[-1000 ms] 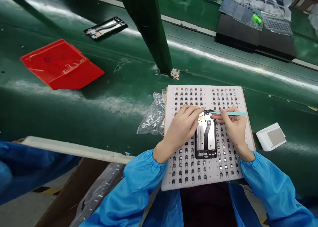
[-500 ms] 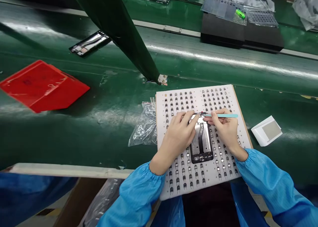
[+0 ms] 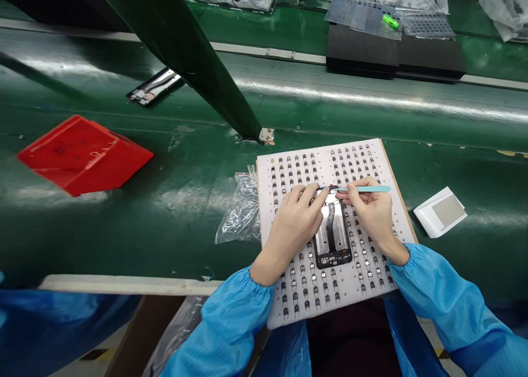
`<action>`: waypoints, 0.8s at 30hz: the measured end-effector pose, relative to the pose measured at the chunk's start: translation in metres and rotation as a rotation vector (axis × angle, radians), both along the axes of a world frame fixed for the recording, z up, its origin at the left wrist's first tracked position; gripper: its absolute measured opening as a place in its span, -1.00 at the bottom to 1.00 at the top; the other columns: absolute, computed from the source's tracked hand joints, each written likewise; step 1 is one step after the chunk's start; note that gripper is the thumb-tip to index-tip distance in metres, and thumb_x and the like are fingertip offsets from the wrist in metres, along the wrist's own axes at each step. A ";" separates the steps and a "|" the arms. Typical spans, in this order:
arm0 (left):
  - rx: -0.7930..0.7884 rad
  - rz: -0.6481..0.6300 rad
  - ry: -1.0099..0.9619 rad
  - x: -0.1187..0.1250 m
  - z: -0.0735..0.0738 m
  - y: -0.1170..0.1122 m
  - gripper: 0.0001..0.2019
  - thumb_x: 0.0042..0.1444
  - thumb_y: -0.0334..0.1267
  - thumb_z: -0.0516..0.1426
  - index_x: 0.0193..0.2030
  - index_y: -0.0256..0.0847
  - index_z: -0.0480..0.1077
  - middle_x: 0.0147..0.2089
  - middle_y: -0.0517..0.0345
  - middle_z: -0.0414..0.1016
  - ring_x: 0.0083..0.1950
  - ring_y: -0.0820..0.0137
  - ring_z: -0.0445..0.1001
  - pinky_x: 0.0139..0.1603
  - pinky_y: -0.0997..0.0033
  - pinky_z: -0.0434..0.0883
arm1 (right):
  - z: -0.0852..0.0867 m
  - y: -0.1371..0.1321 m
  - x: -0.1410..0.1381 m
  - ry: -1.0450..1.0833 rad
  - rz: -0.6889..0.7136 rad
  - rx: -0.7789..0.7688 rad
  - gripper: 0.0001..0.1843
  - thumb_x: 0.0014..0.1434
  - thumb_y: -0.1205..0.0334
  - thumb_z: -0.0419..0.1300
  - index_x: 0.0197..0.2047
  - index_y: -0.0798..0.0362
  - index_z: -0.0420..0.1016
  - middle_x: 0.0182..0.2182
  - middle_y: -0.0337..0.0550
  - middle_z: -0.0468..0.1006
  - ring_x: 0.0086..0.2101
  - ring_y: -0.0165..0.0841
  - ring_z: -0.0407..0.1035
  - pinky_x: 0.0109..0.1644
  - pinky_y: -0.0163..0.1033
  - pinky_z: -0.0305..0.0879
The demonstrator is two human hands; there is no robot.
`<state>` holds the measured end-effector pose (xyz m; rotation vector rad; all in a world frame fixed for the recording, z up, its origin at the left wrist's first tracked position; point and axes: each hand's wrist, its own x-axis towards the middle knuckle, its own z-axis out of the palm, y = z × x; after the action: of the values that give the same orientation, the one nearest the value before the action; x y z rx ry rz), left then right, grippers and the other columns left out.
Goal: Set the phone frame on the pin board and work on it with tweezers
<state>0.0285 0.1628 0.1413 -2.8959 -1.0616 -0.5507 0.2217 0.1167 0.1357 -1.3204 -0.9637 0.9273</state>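
Note:
A phone frame (image 3: pixel 332 238) lies on a white tray (image 3: pixel 373 154) filled with several small dark parts in rows. My left hand (image 3: pixel 295 225) rests on the frame's left side, fingers curled and pressed to its top edge. My right hand (image 3: pixel 372 213) pinches a teal tweezers (image 3: pixel 363 189), whose tip reaches the frame's top end beside my left fingertips. Blue sleeves cover both arms.
A green conveyor belt (image 3: pixel 165 201) carries a red tray (image 3: pixel 82 154) at left and another phone frame (image 3: pixel 154 86) farther back. A dark green post (image 3: pixel 193 52) slants down to a bracket by the white tray. A clear plastic bag (image 3: pixel 241 209) and a small white box (image 3: pixel 440 212) flank the tray.
The view has shifted, so the tray and hands sit slightly more to the left and lower. Both hands stay on the frame's top end, with the tweezers tip moved slightly left.

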 end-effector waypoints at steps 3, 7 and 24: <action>-0.001 0.001 0.002 0.001 0.001 -0.001 -0.61 0.44 -0.47 0.05 0.32 -0.43 0.48 0.14 -0.23 0.60 0.07 0.02 0.54 0.03 0.00 0.65 | 0.007 -0.005 0.006 -0.036 -0.051 0.051 -0.64 0.46 -0.10 0.43 -0.14 0.03 0.56 -0.28 -0.14 0.70 -0.20 -0.14 0.71 -0.13 -0.20 0.76; -0.015 0.014 0.007 0.002 -0.003 -0.003 -0.59 0.42 -0.48 0.05 0.32 -0.42 0.49 0.17 -0.28 0.59 0.09 -0.01 0.54 0.03 -0.04 0.64 | 0.019 -0.016 0.017 -0.060 -0.107 0.105 -0.63 0.44 -0.10 0.45 -0.16 0.02 0.56 -0.29 -0.13 0.70 -0.21 -0.09 0.71 -0.17 -0.18 0.78; 0.185 0.778 -0.407 -0.147 0.001 -0.133 -0.92 0.36 -0.32 0.26 -0.19 -0.13 0.60 -0.05 -0.03 0.66 -0.10 0.14 0.62 0.00 0.06 0.58 | 0.023 -0.063 0.069 -0.181 -0.294 0.203 -0.71 0.47 0.07 0.46 -0.13 0.13 0.61 -0.30 -0.04 0.70 -0.25 -0.08 0.71 -0.22 -0.20 0.77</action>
<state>-0.1185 0.0294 0.1425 -1.9992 -1.9015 -1.0990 0.2911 0.0540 0.1586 -1.3424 -0.9434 0.4794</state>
